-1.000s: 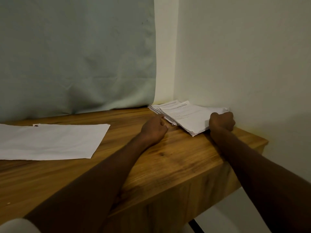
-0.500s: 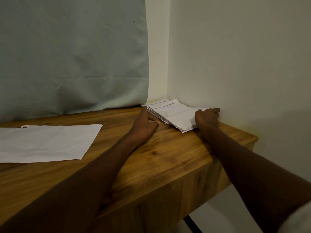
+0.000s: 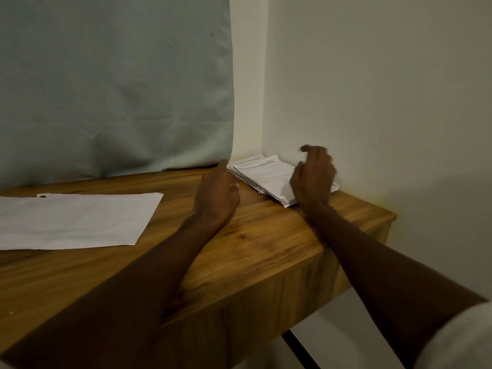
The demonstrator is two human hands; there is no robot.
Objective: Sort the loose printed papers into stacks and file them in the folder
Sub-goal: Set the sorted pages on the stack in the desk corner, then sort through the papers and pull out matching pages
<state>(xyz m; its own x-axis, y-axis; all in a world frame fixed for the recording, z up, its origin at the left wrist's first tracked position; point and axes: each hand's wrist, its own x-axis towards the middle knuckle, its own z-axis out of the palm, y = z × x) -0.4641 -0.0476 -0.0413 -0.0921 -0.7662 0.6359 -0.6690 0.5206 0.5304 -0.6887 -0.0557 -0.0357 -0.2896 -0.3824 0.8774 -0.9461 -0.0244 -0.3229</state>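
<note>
Nearest, 2 bare forearms reach over the front edge of the wooden counter (image 3: 266, 249) toward its far right corner. Left of them a large white sheet (image 3: 74, 222) lies flat on the counter. Farther in, the left hand (image 3: 217, 193) rests on the wood just beside the left edge of the stack of printed papers (image 3: 262, 173), fingers extended and relaxed, holding nothing. The right hand (image 3: 312, 177) hangs over the right end of that stack, blurred, fingers loosely curled and empty. The stack sits in the corner against the white wall (image 3: 372, 89), with a pale green cloth (image 3: 114, 83) hanging left of it.
</note>
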